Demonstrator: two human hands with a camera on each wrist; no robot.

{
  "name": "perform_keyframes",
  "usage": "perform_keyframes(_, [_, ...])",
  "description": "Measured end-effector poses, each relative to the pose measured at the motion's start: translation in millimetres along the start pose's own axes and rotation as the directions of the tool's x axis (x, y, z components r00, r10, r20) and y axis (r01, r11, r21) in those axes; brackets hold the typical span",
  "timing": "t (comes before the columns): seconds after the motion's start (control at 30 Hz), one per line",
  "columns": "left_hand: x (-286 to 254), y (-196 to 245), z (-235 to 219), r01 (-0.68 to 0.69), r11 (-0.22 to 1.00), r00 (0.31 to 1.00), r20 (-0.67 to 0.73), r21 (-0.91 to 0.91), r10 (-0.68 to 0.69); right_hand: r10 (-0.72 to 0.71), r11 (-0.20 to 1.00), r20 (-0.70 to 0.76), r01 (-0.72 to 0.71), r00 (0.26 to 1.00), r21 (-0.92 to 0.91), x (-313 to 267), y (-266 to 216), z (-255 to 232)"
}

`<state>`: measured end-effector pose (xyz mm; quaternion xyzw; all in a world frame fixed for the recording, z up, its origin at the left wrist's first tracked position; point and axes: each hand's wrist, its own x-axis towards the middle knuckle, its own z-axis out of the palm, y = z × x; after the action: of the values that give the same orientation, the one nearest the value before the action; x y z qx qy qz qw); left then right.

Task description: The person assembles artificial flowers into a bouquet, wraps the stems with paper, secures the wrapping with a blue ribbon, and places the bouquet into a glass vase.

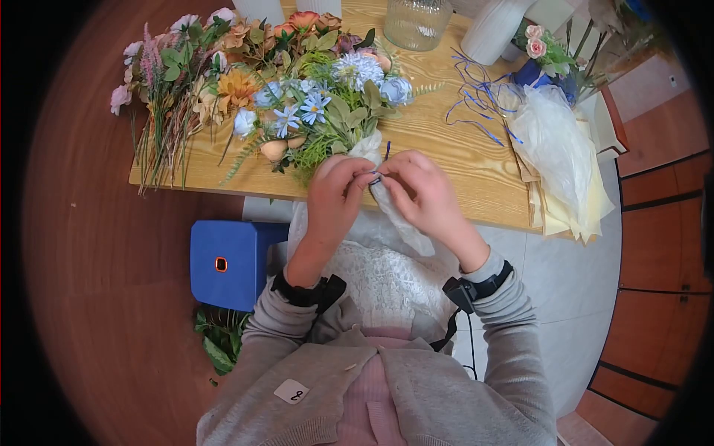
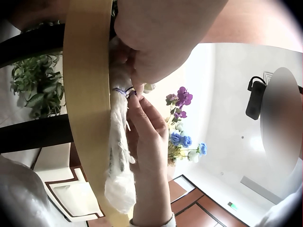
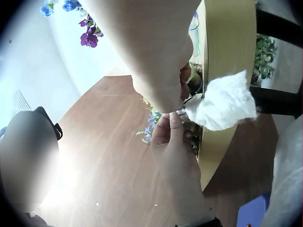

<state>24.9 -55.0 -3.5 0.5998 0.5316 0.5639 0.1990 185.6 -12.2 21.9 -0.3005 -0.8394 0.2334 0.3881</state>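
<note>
A bouquet of blue, white and orange flowers lies on the wooden table, its stems wrapped in white tissue that hangs over the near edge. A thin blue ribbon circles the wrap. My left hand and right hand meet at that spot, each pinching the ribbon between fingertips. The left wrist view shows the ribbon looped round the tissue, with my right hand reaching in from below. In the right wrist view my left hand holds beside the tissue.
Loose flower stems lie at the table's left. A glass jar and white vase stand at the back. Spare blue ribbons and wrapping sheets lie to the right. A blue stool stands below the table.
</note>
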Motion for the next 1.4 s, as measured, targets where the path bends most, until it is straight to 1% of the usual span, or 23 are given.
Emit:
perform_keyframes(0.03, [1,-1,0,-0.08,0.995,0.997,-0.017,0.061,0.081,0.038,0.998,0.02,-0.039,0.999,0.04,0,0,0])
perform_keyframes(0.07, [1,-2,1,-0.158,0.98,0.986,-0.03,0.122,0.163,0.038,0.998,0.02,-0.039,0.999,0.04,1,1,0])
perform_keyframes(0.17, [-1,-3,2,-0.133,0.985,0.99,-0.026,0.111,0.137,0.016,0.998,0.028,-0.017,0.999,0.058,1,8,2])
perform_keyframes(0.3, [0,-6,4,-0.148,0.982,0.987,-0.042,0.114,0.154,0.007,0.999,0.028,-0.008,1.0,0.032,2,10,5])
perform_keyframes(0.37, [1,-8,3,-0.183,0.972,0.983,0.006,0.144,0.184,0.015,1.0,0.032,-0.016,0.999,0.021,2,10,6])
perform_keyframes(0.4, [1,-8,2,-0.183,0.972,0.983,0.008,0.144,0.184,0.01,1.0,0.025,-0.01,1.0,0.003,3,9,7])
perform_keyframes(0.47, [2,-6,0,-0.17,0.973,0.985,0.061,0.157,0.162,0.004,1.0,0.019,-0.004,1.0,-0.015,3,9,7])
perform_keyframes(0.6, [3,-4,-2,-0.152,0.976,0.986,0.097,0.158,0.138,-0.009,1.0,-0.018,0.009,1.0,-0.012,1,6,6])
perform_keyframes(0.67, [2,-3,-3,-0.114,0.978,0.988,0.122,0.174,0.093,-0.003,1.0,-0.03,0.003,1.0,-0.016,-1,6,4])
perform_keyframes(0.73, [2,-3,-3,-0.113,0.978,0.989,0.115,0.175,0.094,-0.104,0.993,-0.041,0.101,0.994,-0.055,-3,6,1])
perform_keyframes(0.77, [2,-3,-2,-0.113,0.978,0.99,0.109,0.176,0.094,-0.104,0.993,-0.041,0.102,0.994,-0.056,-3,5,1])
perform_keyframes(0.83, [2,-3,-2,-0.101,0.981,0.99,0.111,0.168,0.083,-0.198,0.967,-0.032,0.19,0.98,-0.172,-4,2,0])
perform_keyframes(0.93, [2,-1,-3,-0.083,0.984,0.991,0.114,0.16,0.065,-0.199,0.961,-0.049,0.185,0.979,-0.207,-6,3,2])
perform_keyframes(1.17, [1,-3,-2,-0.061,0.99,0.993,0.105,0.126,0.048,-0.204,0.96,-0.046,0.19,0.978,-0.207,-4,2,4])
perform_keyframes(1.23, [1,-4,-2,-0.048,0.994,0.994,0.102,0.1,0.037,-0.139,0.978,-0.043,0.13,0.989,-0.163,-4,1,5])
perform_keyframes(1.27, [1,-4,-2,-0.033,0.997,0.995,0.099,0.073,0.026,-0.139,0.978,-0.042,0.13,0.989,-0.163,-4,1,5])
perform_keyframes(1.3, [1,-3,-2,-0.032,0.997,0.995,0.098,0.073,0.025,-0.109,0.986,-0.041,0.102,0.993,-0.132,-4,1,5])
perform_keyframes(1.33, [0,-1,-2,0.016,1.0,0.996,0.09,0.021,-0.018,-0.078,0.992,-0.04,0.074,0.996,-0.102,-4,1,4])
perform_keyframes(1.37, [0,0,-1,0.064,0.997,0.995,0.085,-0.031,-0.061,-0.078,0.992,-0.039,0.073,0.996,-0.103,-4,1,4])
perform_keyframes(1.4, [1,0,-2,0.065,0.997,0.994,0.085,-0.032,-0.062,-0.077,0.993,-0.054,0.072,0.996,-0.09,-3,1,4])
